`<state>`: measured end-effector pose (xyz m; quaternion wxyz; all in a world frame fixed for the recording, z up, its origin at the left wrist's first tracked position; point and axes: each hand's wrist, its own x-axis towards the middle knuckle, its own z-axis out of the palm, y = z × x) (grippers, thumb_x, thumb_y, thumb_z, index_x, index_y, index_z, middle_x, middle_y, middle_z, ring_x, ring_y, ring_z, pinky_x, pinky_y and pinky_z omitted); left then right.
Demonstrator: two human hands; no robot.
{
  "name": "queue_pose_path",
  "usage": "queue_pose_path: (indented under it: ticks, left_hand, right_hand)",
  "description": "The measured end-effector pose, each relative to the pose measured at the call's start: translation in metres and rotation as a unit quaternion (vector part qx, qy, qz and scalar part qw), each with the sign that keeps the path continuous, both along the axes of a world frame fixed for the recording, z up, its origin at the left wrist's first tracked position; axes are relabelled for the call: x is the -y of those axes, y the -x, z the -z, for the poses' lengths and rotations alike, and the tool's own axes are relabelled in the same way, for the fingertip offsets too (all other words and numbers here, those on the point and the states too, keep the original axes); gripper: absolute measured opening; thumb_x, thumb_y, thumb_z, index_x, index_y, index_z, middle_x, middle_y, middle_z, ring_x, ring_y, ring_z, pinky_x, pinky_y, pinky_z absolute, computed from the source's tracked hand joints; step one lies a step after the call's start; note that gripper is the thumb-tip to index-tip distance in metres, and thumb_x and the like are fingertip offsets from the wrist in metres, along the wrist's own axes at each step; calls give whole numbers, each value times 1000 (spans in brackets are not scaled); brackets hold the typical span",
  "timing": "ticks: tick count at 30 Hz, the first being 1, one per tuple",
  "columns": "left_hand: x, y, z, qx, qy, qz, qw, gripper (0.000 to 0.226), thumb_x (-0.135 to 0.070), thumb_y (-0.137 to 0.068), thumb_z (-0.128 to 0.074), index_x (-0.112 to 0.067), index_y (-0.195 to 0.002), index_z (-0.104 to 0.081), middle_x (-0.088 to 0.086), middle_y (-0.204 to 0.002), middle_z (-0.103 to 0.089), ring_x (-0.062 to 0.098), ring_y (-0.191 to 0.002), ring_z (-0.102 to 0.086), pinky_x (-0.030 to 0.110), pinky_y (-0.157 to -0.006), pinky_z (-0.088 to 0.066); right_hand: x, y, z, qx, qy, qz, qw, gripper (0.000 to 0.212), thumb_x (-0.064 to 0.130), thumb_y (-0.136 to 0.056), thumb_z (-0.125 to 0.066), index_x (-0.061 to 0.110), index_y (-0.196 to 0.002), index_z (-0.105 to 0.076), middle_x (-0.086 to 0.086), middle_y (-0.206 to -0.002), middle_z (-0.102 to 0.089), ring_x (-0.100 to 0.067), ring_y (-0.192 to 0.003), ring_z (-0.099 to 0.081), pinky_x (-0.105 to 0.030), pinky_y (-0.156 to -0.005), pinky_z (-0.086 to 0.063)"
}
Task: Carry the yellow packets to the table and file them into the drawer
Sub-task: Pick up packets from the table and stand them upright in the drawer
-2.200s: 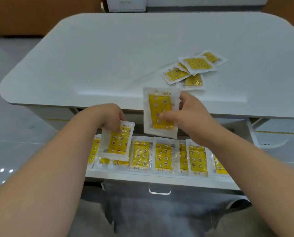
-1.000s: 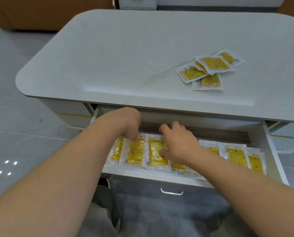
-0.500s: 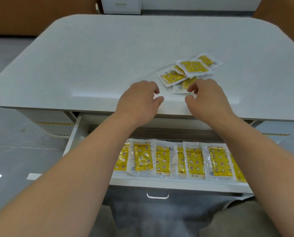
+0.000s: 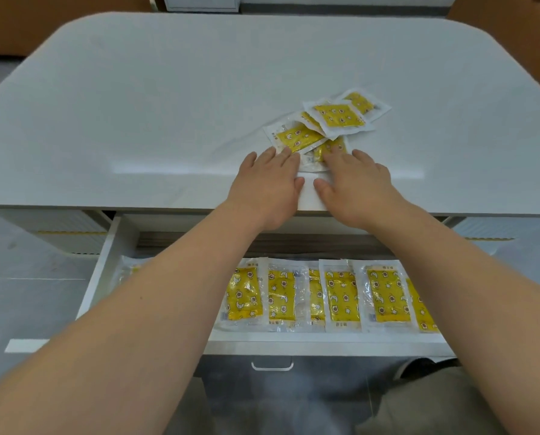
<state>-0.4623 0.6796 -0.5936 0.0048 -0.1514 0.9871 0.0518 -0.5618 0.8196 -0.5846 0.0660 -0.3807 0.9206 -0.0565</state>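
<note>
A loose pile of yellow packets [image 4: 331, 124] in clear wrappers lies on the white table [image 4: 168, 105], right of centre. My left hand [image 4: 267, 183] lies flat with fingers spread, its fingertips on the edge of the nearest left packet [image 4: 295, 138]. Beside it my right hand [image 4: 356, 180] is also flat, fingertips on the lowest packet [image 4: 320, 153]. Neither hand holds anything. Below the table edge the white drawer [image 4: 102, 271] stands pulled out, with a row of several yellow packets [image 4: 315, 296] laid side by side. My forearms hide its left and right ends.
The drawer's metal handle [image 4: 272, 366] shows at its front. Grey tiled floor [image 4: 27, 277] lies to the left. A white cabinet [image 4: 199, 2] and brown furniture [image 4: 17, 23] stand beyond the table's far edge. My trouser leg [image 4: 435, 403] is at the lower right.
Both hands put their packets into the drawer, left it empty and moved up over the table edge. They now rest on the near edge of the pile.
</note>
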Motion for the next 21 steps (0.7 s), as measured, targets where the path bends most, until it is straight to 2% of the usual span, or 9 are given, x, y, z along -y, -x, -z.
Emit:
queue_pose_path:
  ticks: [3,8,12,16,18,20,21]
  left_hand:
    - [-3,-2,-4,-37,59,-4,998,52,-38,-107,-31,-15,-153,-37,8,-147,-49,29,-137,-41,44,-117,-26]
    - [-7,-16,-5,-24,125,-16,992,48,-41,-105,-35,-15,-142,-49,10,-131,-53,31,-123,-46,44,-107,-32]
    - [-12,-27,-10,-40,127,-47,990,36,-36,-104,-41,-12,-118,-63,11,-118,-56,31,-113,-50,42,-98,-36]
    - [-17,-37,-9,-47,112,-80,989,33,-35,-103,-44,-10,-116,-61,12,-122,-53,31,-114,-49,40,-93,-39]
    - [-16,-39,-6,-60,89,-87,990,37,-36,-102,-47,-8,-123,-57,15,-136,-48,33,-126,-46,43,-99,-40]
    - [-14,-41,-5,-59,65,-84,993,40,-36,-102,-47,-7,-129,-51,15,-142,-48,33,-132,-44,43,-101,-41]
    - [-15,-42,-5,-59,60,-87,993,38,-36,-103,-46,-8,-129,-50,14,-137,-52,32,-126,-49,42,-96,-42]
  right_hand:
    - [-4,-3,-3,-33,4,-3,999,46,45,-102,-43,17,-138,-49,-5,-142,-51,-33,-131,-43,-49,-104,-37]
    - [-7,-11,-10,-51,12,6,999,48,43,-105,-42,20,-146,-48,-11,-139,-51,-37,-123,-49,-48,-101,-40]
    - [-7,-17,-12,-61,4,18,998,44,43,-106,-38,18,-134,-60,-13,-128,-54,-36,-113,-53,-45,-94,-43]
    - [-9,-27,-13,-78,-12,21,997,44,44,-106,-36,19,-126,-67,-12,-123,-56,-33,-109,-54,-43,-91,-45]
    - [-11,-30,-13,-86,-1,20,996,43,44,-105,-39,19,-126,-67,-11,-125,-57,-32,-112,-53,-44,-92,-45]
    - [-14,-32,-12,-94,27,15,995,44,46,-103,-44,18,-131,-63,-10,-135,-53,-33,-121,-49,-47,-96,-43]
    - [-14,-32,-11,-87,30,9,996,47,47,-102,-45,18,-137,-57,-8,-144,-48,-33,-129,-44,-49,-100,-41]
